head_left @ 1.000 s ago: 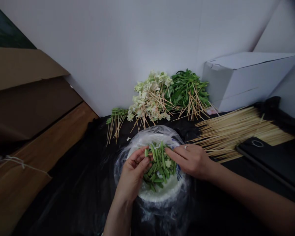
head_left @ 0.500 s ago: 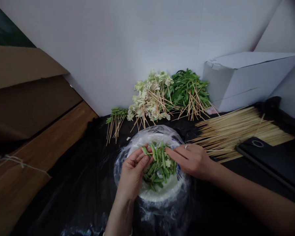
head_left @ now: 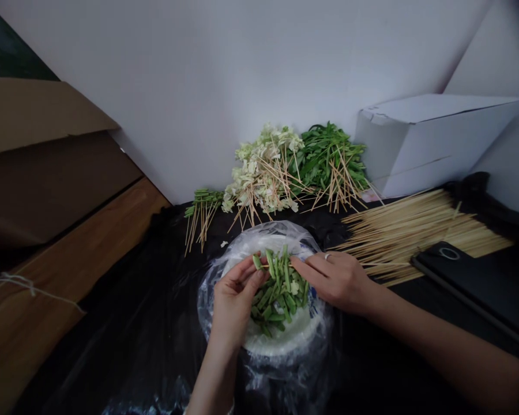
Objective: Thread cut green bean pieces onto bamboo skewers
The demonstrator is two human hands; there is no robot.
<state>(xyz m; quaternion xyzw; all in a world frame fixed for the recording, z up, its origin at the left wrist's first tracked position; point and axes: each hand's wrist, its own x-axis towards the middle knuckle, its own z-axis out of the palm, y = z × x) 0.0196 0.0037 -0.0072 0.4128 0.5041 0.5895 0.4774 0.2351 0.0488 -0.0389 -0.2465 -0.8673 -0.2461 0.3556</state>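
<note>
My left hand [head_left: 237, 295] pinches a cut green bean piece [head_left: 256, 262] between thumb and fingers. A skewer's pale tip [head_left: 265, 266] shows at that piece. Several upright bean pieces [head_left: 278, 266] are threaded side by side on the skewer. My right hand [head_left: 337, 281], with a ring on one finger, is closed on the skewer's other end, mostly hidden by the fingers. Both hands are over a white bowl [head_left: 277, 348] lined with clear plastic. Loose cut green beans [head_left: 281, 311] lie in it.
Behind the bowl lie skewered beans [head_left: 205, 197], skewered pale leaves [head_left: 263, 167] and skewered leafy greens [head_left: 328, 150]. Bare bamboo skewers [head_left: 409, 222] and a black phone [head_left: 471, 282] are at right. A white box [head_left: 432, 141] stands behind them; a cardboard box [head_left: 47, 184] is at left.
The view has shifted slightly. My left hand keeps its pinch on the bean piece at the skewer's tip, the piece now a little more upright. My right hand has hardly moved.
</note>
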